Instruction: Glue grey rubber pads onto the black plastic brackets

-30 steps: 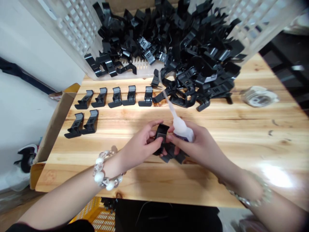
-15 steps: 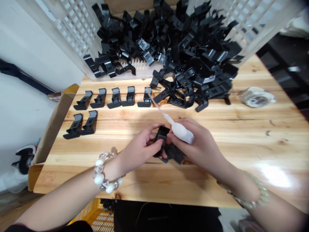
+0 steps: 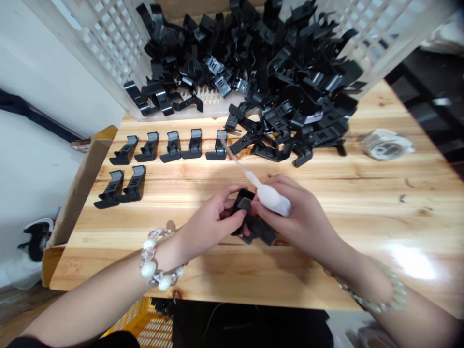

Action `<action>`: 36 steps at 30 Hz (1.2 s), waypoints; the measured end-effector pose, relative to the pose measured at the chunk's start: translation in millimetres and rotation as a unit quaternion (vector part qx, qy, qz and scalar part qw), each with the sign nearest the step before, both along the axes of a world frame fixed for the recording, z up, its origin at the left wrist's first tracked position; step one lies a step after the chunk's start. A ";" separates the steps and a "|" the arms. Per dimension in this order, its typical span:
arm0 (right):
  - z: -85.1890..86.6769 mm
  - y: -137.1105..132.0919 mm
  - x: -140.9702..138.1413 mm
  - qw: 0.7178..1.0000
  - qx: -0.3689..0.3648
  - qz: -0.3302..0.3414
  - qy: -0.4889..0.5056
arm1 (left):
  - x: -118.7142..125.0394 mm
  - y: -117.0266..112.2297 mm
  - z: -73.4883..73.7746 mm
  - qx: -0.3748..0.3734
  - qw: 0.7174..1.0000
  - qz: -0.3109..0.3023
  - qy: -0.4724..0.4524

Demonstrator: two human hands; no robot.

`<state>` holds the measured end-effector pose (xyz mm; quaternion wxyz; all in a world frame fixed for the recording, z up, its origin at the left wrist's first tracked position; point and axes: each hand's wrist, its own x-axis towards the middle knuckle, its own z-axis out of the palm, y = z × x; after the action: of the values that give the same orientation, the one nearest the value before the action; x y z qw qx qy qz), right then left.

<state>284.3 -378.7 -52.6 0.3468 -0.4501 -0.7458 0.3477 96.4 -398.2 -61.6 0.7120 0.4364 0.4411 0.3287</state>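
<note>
My left hand (image 3: pixel 212 224) grips a black plastic stand-shaped part (image 3: pixel 256 228) from its left side, with the fingers around its upper end. My right hand (image 3: pixel 300 212) holds a white squeeze bottle (image 3: pixel 271 199) with a long thin clear nozzle, and its fingers also reach the black part. The nozzle points away from me and to the left, over the table, with its tip near the end of a row of black parts. My hands partly hide the black part, and my right hand covers the lower bottle.
Two rows of black stands (image 3: pixel 172 146) stand on the wooden table (image 3: pixel 391 212). A white lattice crate (image 3: pixel 108 43) holds a heap of black parts (image 3: pixel 279 82), which spills onto the table. A tape roll (image 3: pixel 385 144) lies right. A cardboard box (image 3: pixel 81 186) is at the left edge.
The bottle has tilted lower, with its nozzle swinging from nearly upright toward the far left. The black part has turned slightly in my hands, and the camera view has shifted a little.
</note>
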 end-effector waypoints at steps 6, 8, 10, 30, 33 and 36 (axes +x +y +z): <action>1.8 1.6 -0.1 0.995 -0.092 -0.033 0.032 | -1.4 -2.2 -2.0 0.015 1.000 -0.013 0.015; 2.0 1.1 -0.7 0.994 -0.098 -0.035 0.021 | -1.0 -2.5 -2.9 0.018 1.000 -0.012 0.016; 2.4 0.3 -1.4 0.995 -0.088 -0.036 0.007 | -0.6 -2.5 -3.8 0.021 1.000 -0.012 0.017; -8.9 -3.3 -3.3 0.993 0.060 -0.042 -0.091 | 2.3 -3.5 -0.7 0.002 0.999 -0.021 0.035; -7.5 -4.7 -4.5 0.995 -0.026 -0.062 -0.078 | 1.7 -5.2 -3.9 0.025 0.998 -0.026 0.042; -6.0 -5.0 -5.3 0.990 -0.107 -0.067 -0.055 | -0.1 -7.9 -7.9 0.048 0.997 -0.032 0.047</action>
<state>279.0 -383.7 -58.6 0.2773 -0.5524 -0.6902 0.3762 96.3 -406.1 -69.5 0.6786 0.4989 0.4438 0.3061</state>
